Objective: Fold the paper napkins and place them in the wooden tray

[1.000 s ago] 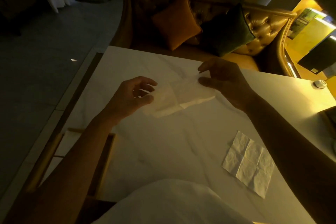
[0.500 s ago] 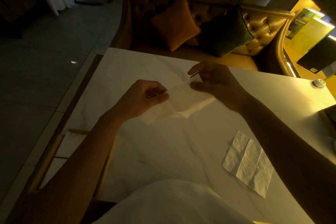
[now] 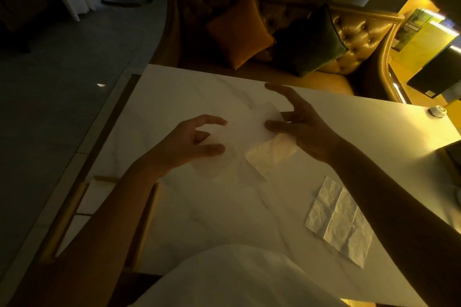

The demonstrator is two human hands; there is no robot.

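Both hands, left hand and right hand, now spread open, having released their pinch; the paper napkin drops toward the marble table, ready for creasing.

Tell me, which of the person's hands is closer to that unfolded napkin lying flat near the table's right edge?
Right. The right hand is up-table from the flat napkin, its forearm passing alongside it; the left hand is farther off, across the table.
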